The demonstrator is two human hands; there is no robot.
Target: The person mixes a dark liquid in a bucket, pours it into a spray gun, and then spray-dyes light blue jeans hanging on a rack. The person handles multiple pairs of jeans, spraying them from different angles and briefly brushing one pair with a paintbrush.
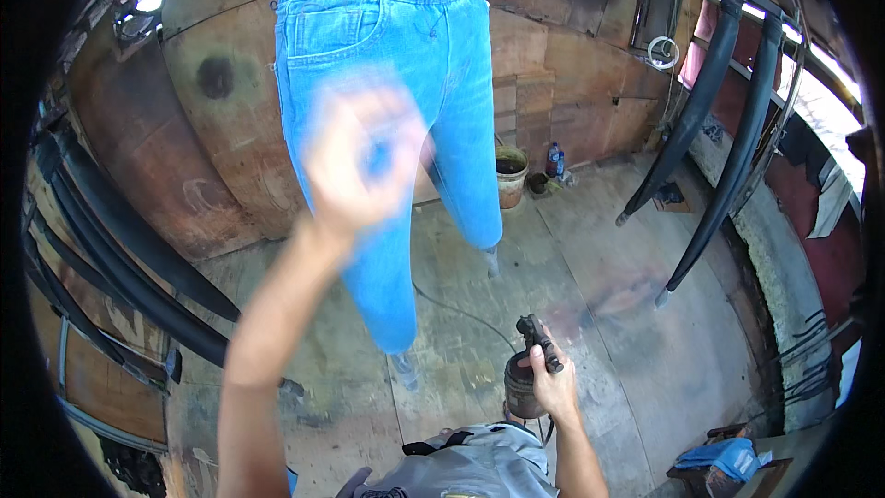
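I see blue denim jeans point(387, 101), matt woven cloth with stitched seams, hanging before rough, stained wooden wall boards point(230, 129). My right hand point(553, 385) grips a spray gun point(527, 373) with a dull, grimy metal cup and black matt fittings. The floor point(627, 314) looks like worn, blotchy boards; dark, smooth, slightly glossy hoses point(728, 129) lean nearby.

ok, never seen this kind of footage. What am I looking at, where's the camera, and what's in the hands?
There is no machine here: a person works with bare hands. The single picture comes from a fisheye camera on their head looking down, so straight edges bend. The left hand is raised and motion-blurred in front of blue jeans stretched on an inflated leg form; whether it touches them is unclear. The right hand grips a spray gun with a metal cup, held low, hose trailing. On the wooden floor stand a bucket and a bottle. Black tubes lean at right.
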